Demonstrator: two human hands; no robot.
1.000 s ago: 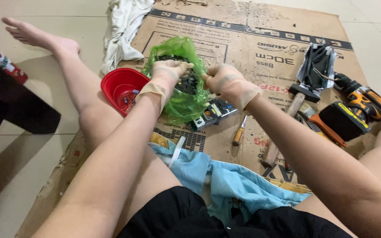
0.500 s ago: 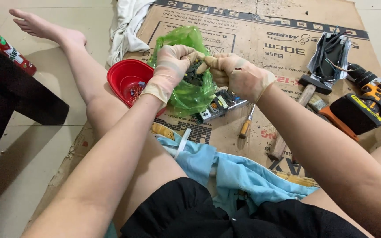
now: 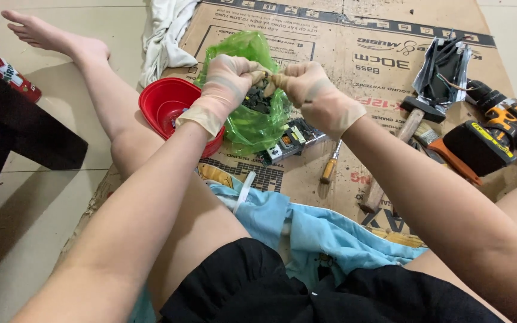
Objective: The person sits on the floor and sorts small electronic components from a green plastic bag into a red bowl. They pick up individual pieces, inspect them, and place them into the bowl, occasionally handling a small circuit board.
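Note:
My left hand (image 3: pixel 227 84) and my right hand (image 3: pixel 307 88), both in thin beige gloves, are closed on the mouth of a translucent green plastic bag (image 3: pixel 248 122). The two fists meet above the bag and pinch its gathered top between them. Dark electronic parts show through the plastic. The bag hangs just over a flattened cardboard sheet (image 3: pixel 354 54), beside a red plastic bowl (image 3: pixel 166 104) at its left. A small circuit module (image 3: pixel 291 140) lies under the bag's right side.
A wooden-handled screwdriver (image 3: pixel 330 167), a hammer (image 3: pixel 390 161), an orange and black cordless drill (image 3: pixel 501 128) and a metal bracket with wires (image 3: pixel 444 69) lie right. White cloth (image 3: pixel 166 36) lies at the back, blue cloth (image 3: pixel 306 233) near my lap. A red can (image 3: pixel 4 70) is left of a dark table (image 3: pixel 13 131).
Both hands have closed in together on the bag's top and lifted it slightly; the bag's mouth is now gathered tight between the fists.

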